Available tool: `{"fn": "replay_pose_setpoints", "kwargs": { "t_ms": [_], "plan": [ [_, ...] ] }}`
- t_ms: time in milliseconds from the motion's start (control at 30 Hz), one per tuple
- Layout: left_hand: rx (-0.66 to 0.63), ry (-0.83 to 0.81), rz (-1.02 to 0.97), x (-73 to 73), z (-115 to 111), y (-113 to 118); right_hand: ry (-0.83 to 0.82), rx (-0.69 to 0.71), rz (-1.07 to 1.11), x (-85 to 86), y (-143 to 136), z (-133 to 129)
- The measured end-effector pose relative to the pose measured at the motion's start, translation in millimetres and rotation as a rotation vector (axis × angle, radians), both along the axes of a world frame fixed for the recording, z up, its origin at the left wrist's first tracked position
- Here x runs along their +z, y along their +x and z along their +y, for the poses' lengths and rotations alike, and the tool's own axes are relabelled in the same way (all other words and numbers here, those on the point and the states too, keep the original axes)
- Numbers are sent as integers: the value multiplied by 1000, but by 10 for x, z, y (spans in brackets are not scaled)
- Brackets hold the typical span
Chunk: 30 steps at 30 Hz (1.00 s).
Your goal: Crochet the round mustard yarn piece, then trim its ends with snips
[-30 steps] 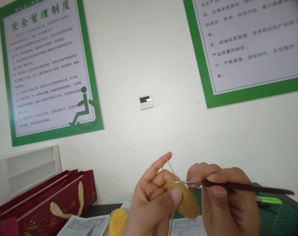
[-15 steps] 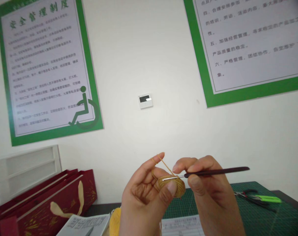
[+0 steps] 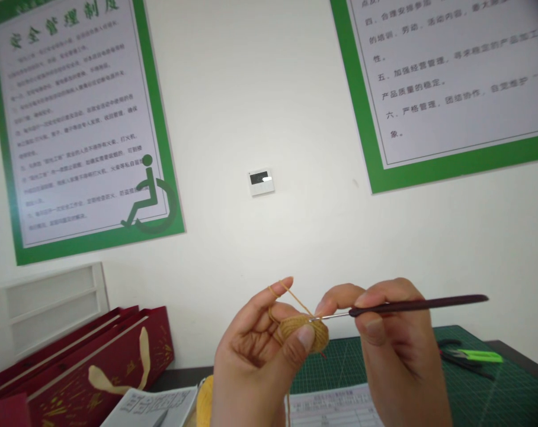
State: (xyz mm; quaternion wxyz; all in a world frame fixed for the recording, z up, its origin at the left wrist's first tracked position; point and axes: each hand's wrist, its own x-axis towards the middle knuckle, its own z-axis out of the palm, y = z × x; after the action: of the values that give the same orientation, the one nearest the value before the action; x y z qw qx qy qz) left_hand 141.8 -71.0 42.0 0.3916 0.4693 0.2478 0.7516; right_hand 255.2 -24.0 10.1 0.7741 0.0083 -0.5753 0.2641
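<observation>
Between the thumb and fingers of my left hand (image 3: 262,350) is a small mustard-yellow crochet piece (image 3: 319,337), rounded and ribbed. Yarn (image 3: 296,298) loops round the raised left index finger and runs taut down to the top edge of the piece. My right hand (image 3: 396,332) pinches a crochet hook (image 3: 411,305) with a dark handle, pointing left. The metal tip of the hook lies at the top edge of the piece, by the stitches. A bit of red thread shows under the piece.
A green cutting mat (image 3: 477,379) covers the table, with pliers (image 3: 462,359) and a bright green tool (image 3: 480,356) at right. A printed sheet (image 3: 333,409) lies below the hands. At left are a yellow yarn ball (image 3: 204,403), a notebook (image 3: 151,409) and dark red gift bags (image 3: 131,350).
My right hand has drawn the hook to the right, so its tip sits nearer the right side of the piece. My left hand has shifted slightly left, still holding the piece.
</observation>
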Motion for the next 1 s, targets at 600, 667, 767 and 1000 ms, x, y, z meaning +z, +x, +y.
{"fn": "replay_pose_setpoints", "kwargs": {
  "t_ms": [600, 667, 767, 1000],
  "plan": [
    [48, 59, 29, -11, -33, 42, 531, -611, -205, 100, 174, -39],
    [-47, 26, 8, -7, -27, 17, 477, -461, -115, 67, 126, -7],
    [-106, -7, -12, -1, -10, -13, 365, -249, -50, 32, 69, 41],
    [-131, -30, -49, 15, -5, -52, 371, -308, -115, 10, 37, 81]
  ]
}}
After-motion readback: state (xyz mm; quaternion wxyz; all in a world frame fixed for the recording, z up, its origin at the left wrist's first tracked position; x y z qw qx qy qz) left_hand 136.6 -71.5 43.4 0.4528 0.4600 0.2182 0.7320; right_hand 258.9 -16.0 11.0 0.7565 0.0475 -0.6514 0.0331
